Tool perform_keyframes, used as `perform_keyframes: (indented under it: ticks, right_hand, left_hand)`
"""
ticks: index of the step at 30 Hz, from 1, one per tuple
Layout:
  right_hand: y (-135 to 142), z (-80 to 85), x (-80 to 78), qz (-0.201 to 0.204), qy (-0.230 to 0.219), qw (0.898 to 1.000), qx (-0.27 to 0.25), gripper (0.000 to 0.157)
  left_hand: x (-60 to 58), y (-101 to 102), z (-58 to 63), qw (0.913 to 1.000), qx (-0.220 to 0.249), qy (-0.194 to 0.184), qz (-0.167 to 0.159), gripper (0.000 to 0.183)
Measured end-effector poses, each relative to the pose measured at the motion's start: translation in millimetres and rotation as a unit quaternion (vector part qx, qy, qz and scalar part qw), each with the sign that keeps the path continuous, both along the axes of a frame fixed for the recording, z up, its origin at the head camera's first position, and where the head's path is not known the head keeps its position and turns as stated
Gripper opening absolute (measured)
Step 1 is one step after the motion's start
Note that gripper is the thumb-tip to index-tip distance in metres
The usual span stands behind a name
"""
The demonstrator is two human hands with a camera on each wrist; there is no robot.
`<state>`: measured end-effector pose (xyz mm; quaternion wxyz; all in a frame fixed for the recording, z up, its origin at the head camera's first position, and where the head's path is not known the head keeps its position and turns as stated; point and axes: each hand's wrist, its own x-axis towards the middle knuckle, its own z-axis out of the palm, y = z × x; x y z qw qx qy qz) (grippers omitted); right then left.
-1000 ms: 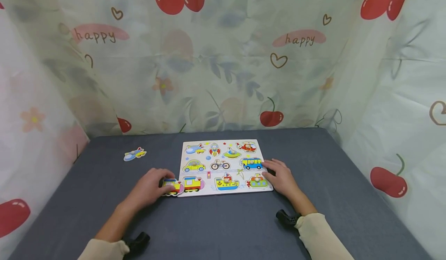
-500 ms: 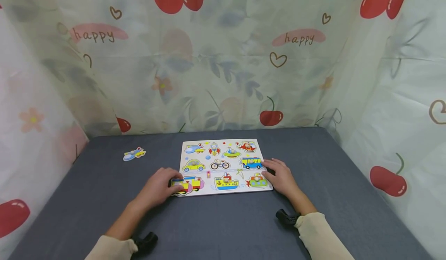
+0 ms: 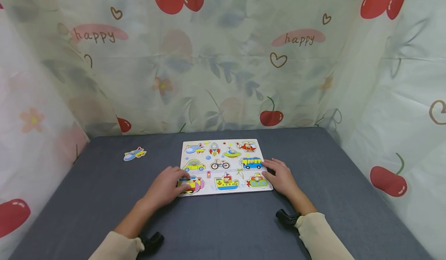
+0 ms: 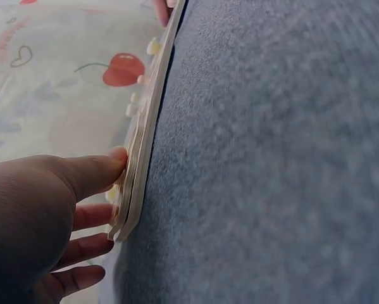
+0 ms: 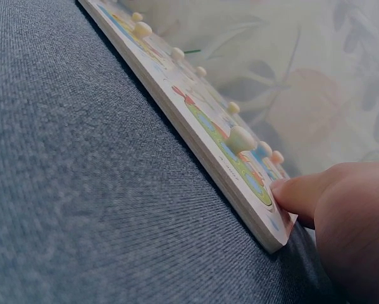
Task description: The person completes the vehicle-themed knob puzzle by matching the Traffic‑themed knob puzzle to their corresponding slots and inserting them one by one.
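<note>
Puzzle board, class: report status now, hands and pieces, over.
Left hand presses the train piece onto the puzzle board. Right hand rests flat on the board's right edge. Plane piece lies apart on the grey table. Nothing blocking.

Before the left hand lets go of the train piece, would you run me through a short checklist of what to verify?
1. Left hand on train piece: ok.
2. Train piece over the bottom-left slot of the puzzle board: ok.
3. Train piece seated flush: cannot tell; the hand covers part of it.
4. Right hand steadying the board's right edge: ok.
5. Board flat on the grey table: ok.
6. Airplane piece in the board: not ok, it lies on the table.
</note>
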<state>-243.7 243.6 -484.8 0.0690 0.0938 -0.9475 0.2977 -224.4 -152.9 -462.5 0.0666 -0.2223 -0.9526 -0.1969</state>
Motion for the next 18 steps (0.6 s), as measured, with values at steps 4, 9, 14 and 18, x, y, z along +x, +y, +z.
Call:
perform_keyframes:
  ticks: [4,9,14,18]
  right_hand:
    - [0.3,-0.1,-0.5,0.001,-0.001,1.000,0.003,0.043]
    - [0.4,0.2,-0.6,0.000,-0.005,1.000,0.001,0.043]
    - [1.2,-0.2,-0.4,0.001,-0.003,1.000,0.001,0.043]
    - [1.6,-0.8,-1.0,0.001,-0.006,1.000,0.000,0.044]
  left_hand:
    - [-0.5,4.0,0.8,0.9999,-0.009,0.004,-0.003,0.023]
    - [-1.2,7.5,0.6,0.9999,-0.014,0.007,0.004,0.024]
    - [-2.4,9.7,-0.9,0.9998,-0.014,0.015,0.007,0.023]
    - [-3.0,11.6,-1.5,0.9996,-0.007,0.028,0.004,0.020]
